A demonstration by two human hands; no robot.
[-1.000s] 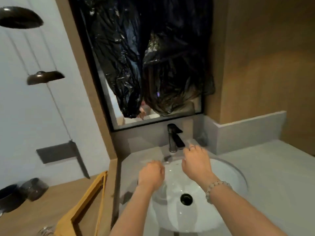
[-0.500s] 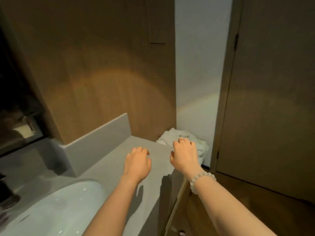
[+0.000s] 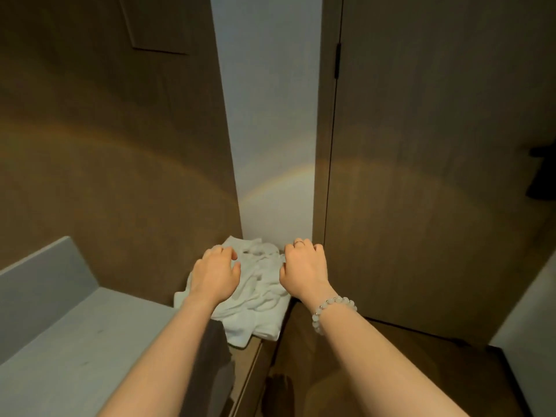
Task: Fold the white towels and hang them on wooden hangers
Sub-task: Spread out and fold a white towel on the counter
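We are at the very start, as we judge it: taking up a first towel, nothing folded, no hanger in view. The white towels (image 3: 261,291) lie in a crumpled heap at lower centre of the frame, at the far end of the grey counter (image 3: 75,341), beside the door (image 3: 421,176). Our left hand (image 3: 215,273) hovers over the heap's left part and our right hand (image 3: 304,270) over its right edge. Both have half-curled fingers and hold nothing visible; whether the fingertips touch the cloth we cannot tell. The next move calls for pinching one towel free of the tangle.
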